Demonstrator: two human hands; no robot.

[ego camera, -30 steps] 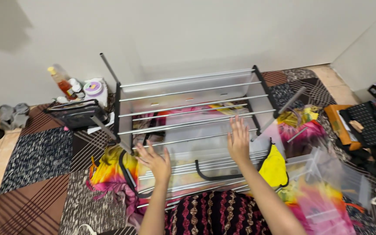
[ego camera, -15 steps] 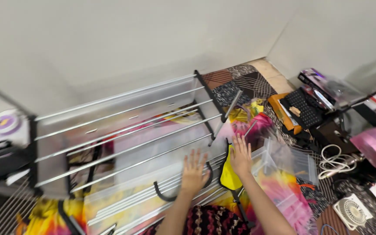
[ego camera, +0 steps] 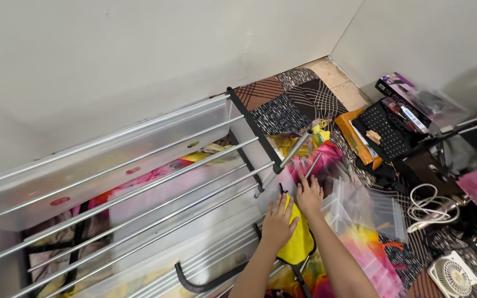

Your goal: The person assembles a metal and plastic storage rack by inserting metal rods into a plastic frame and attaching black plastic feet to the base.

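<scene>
Both hands shifted onto yellow cloth beside rack.

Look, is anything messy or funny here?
Yes. A yellow cloth lies bunched under the left hand by the metal drying rack, with the right hand beside it. Bright clothes are heaped on the floor, and a white cable lies tangled.

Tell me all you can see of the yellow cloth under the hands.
The yellow cloth is a plain bright yellow fabric, soft and limp, draped over the right end of the metal drying rack near its black frame. It hangs in a rounded fold with a dark edge along its lower side. The left hand lies flat on it; the right hand rests at its upper edge. Colourful printed fabric lies around it.
</scene>
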